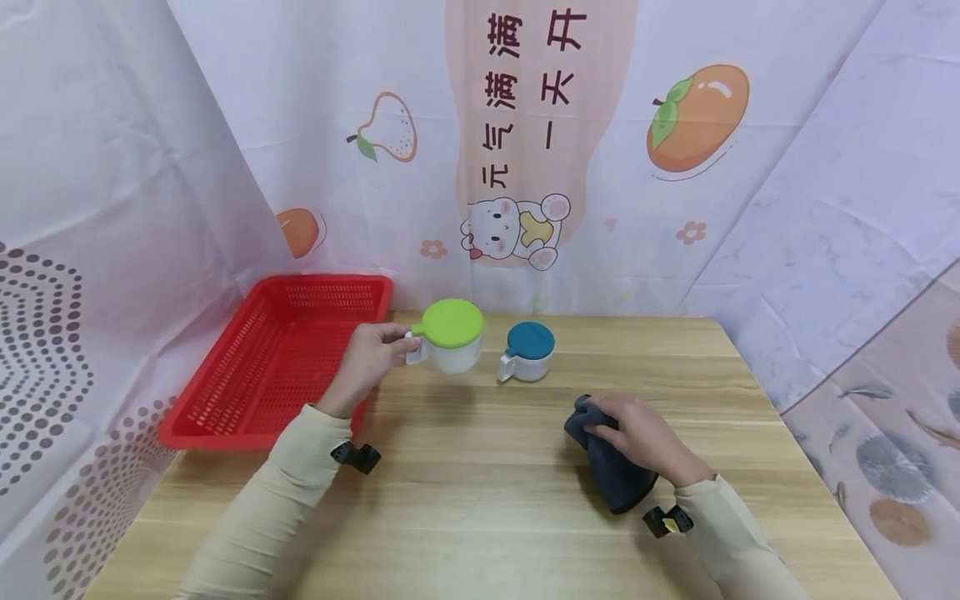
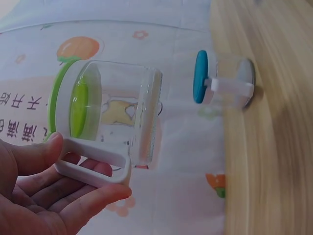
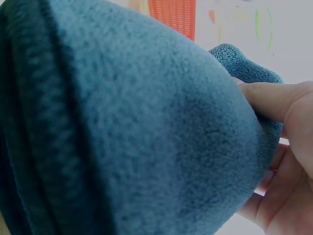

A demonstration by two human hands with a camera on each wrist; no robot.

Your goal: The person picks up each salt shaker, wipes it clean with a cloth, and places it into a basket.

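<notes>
My left hand (image 1: 371, 358) grips the white handle of a clear jar with a lime-green lid (image 1: 452, 325), holding it up off the table. In the left wrist view the jar (image 2: 117, 107) appears on its side, its see-through body showing the curtain behind. A smaller clear jar with a teal lid (image 1: 531, 342) and white handle stands on the table just right of it. On the right, my right hand (image 1: 637, 429) pinches a folded dark blue-grey cloth (image 1: 618, 475). The fuzzy cloth (image 3: 161, 122) fills most of the right wrist view and hides part of the fingers.
A red plastic basket (image 1: 277, 437) with perforated walls sits at the table's left, close beside my left forearm. A printed curtain (image 1: 600, 208) hangs along the back edge of the wooden table (image 1: 480, 525). More patterned fabric hangs at both sides.
</notes>
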